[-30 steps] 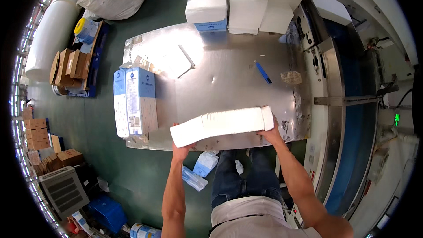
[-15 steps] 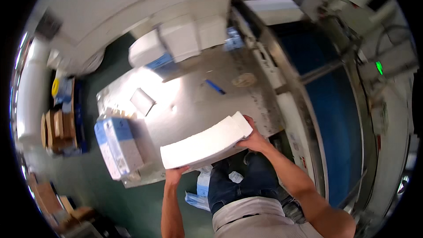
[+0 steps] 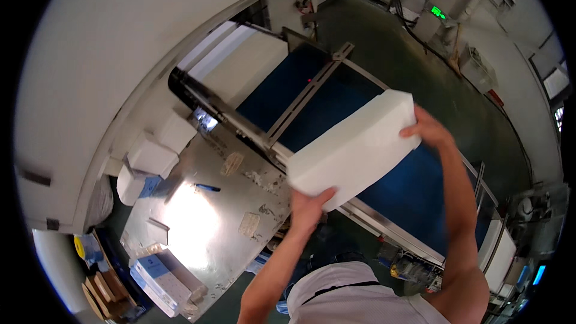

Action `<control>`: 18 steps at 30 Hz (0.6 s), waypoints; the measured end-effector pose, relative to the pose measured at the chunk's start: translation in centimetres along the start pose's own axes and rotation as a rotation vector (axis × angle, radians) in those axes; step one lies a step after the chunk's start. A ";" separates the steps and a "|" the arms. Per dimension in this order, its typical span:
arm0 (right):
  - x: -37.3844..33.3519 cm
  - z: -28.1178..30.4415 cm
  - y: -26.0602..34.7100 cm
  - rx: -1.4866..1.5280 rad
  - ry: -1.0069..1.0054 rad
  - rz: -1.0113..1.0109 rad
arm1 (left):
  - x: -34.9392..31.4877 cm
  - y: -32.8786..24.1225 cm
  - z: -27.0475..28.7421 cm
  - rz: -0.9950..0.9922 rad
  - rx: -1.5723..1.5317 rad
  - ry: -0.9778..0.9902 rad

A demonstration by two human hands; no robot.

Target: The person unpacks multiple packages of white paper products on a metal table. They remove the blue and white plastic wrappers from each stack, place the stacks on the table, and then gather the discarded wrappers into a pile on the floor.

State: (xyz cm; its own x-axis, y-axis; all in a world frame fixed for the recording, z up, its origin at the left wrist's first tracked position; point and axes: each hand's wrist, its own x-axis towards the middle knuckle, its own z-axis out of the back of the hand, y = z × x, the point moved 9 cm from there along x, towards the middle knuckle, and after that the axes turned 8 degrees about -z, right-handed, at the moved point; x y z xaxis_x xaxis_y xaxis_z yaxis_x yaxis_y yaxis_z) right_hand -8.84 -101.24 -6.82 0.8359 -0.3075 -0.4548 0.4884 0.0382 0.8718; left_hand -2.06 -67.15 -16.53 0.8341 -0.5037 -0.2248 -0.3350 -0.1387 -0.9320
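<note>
Left hand (image 3: 308, 209): closed around the lower-left end of the white block, thumb on top, fingers mostly hidden beneath.
Right hand (image 3: 431, 129): closed on the upper-right end, thumb lapped over the edge – its other fingers partly hidden.
White block (image 3: 354, 147): one, held between both hands, above the blue belt (image 3: 405, 189); whether it touches the belt, I cannot tell.
Long axis: lower left to upper right, running across the belt's length – one end toward the surface (image 3: 225, 243), the other toward the belt's far side.
Pen-like tool (image 3: 207, 188): one, blue, lying on the surface.
Cartons (image 3: 170, 279): two, blue and white, side by side at the surface's near left corner.
</note>
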 end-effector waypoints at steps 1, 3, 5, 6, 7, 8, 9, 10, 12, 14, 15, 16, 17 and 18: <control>0.5 3.1 0.5 -0.005 -0.029 -0.001 | 1.6 2.5 -3.2 0.006 -0.059 -0.024; 2.7 7.9 0.4 -0.178 -0.080 -0.077 | 3.5 6.8 -8.8 0.180 -0.315 0.002; 5.4 10.6 -3.1 -0.250 0.012 -0.218 | 2.5 9.1 -13.6 0.423 -0.419 -0.012; 6.7 10.5 -4.2 -0.288 0.074 -0.280 | 2.2 11.0 -14.5 0.511 -0.443 -0.004; 7.8 8.8 -4.5 -0.318 0.110 -0.352 | 1.6 13.6 -14.0 0.592 -0.461 -0.017; 8.0 8.7 -6.0 -0.341 0.129 -0.414 | 0.8 15.8 -14.9 0.699 -0.491 0.004; 9.4 11.0 -9.9 -0.554 -0.040 -0.511 | 0.0 17.5 -15.7 0.822 -0.453 0.013; 9.3 11.3 -12.6 -0.542 0.051 -0.574 | -1.3 18.9 -16.8 0.957 -0.419 0.031; 9.2 13.7 -18.4 -0.851 -0.011 -0.616 | -4.7 18.4 -19.3 1.142 -0.462 0.164; 8.5 14.5 -20.6 -0.968 -0.263 -0.534 | -8.8 15.2 -18.6 1.422 -0.608 0.014; 7.2 14.0 -19.9 -0.910 -0.445 -0.470 | -10.5 11.6 -18.4 1.327 -0.586 0.324; 3.9 12.7 -15.6 -0.915 -0.643 -0.347 | -12.5 8.5 -16.7 1.196 -0.565 0.620; -0.4 13.9 -13.8 -0.884 -0.947 -0.118 | -13.7 7.1 -14.6 1.065 -0.527 0.774; -4.4 15.8 -14.4 -0.795 -1.093 -0.081 | -14.0 6.2 -12.6 0.990 -0.386 0.792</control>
State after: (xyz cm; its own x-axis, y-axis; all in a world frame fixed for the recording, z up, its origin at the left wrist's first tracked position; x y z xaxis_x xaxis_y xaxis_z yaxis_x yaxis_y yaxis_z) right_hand -23.56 -115.49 -14.50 0.3544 -0.9133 0.2010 0.8489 0.4043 0.3404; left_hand -21.27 -71.69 -15.56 -0.2683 -0.8719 -0.4096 -0.8621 0.4071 -0.3019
